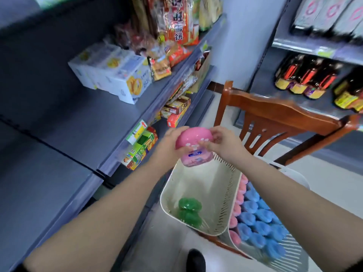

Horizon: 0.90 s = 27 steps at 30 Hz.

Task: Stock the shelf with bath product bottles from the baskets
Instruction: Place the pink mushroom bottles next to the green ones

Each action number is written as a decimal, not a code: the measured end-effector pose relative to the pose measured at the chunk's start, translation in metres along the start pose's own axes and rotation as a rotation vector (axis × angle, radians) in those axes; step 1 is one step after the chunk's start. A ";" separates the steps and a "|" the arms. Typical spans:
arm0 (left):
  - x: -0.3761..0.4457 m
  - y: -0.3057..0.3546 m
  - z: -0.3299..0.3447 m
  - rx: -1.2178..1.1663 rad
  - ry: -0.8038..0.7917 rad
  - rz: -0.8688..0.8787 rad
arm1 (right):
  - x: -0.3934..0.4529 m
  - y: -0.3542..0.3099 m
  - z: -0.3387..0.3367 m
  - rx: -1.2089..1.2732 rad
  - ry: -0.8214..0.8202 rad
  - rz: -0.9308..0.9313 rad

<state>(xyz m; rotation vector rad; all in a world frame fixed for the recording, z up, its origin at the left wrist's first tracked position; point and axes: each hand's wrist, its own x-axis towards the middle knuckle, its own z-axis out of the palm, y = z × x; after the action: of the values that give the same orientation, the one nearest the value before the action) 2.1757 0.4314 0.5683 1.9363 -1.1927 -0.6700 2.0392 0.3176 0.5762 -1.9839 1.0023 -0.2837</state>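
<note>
Two cream slotted baskets sit side by side on a wooden chair (275,114). The near basket (198,185) holds a single green bottle (189,213) lying at its bottom. The far basket (294,256) is packed with upright blue-capped bottles (259,224), with a row of pink-capped bottles (238,197) along its left wall. A pink bottle (193,148) is held in the air above the near basket's far end: the left hand (169,144) grips its left side, and the right hand (222,142) pinches its right side near the cap. To the left runs a grey shelf (82,122), bare at its near end, with white boxes (115,75) and snack packets (167,59) farther along. Dark bottles (306,77) line a second rack at the right. The floor is pale tile.
</note>
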 end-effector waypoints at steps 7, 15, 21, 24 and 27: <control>-0.030 0.084 -0.082 -0.232 0.080 0.102 | -0.034 -0.086 -0.043 0.157 0.104 -0.158; -0.081 0.159 -0.177 -0.265 0.253 0.221 | -0.077 -0.197 -0.066 0.491 -0.018 -0.306; -0.123 0.195 -0.241 -0.276 0.371 0.276 | -0.100 -0.272 -0.064 0.696 -0.087 -0.397; -0.148 0.201 -0.271 -0.307 0.411 0.267 | -0.112 -0.309 -0.055 0.755 -0.115 -0.430; -0.175 0.201 -0.299 -0.331 0.447 0.255 | -0.123 -0.342 -0.040 0.793 -0.178 -0.471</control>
<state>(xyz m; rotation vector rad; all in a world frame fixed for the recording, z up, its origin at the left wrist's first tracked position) 2.2218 0.6300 0.9133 1.5180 -0.9532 -0.2575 2.1237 0.4862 0.8891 -1.4377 0.2170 -0.6364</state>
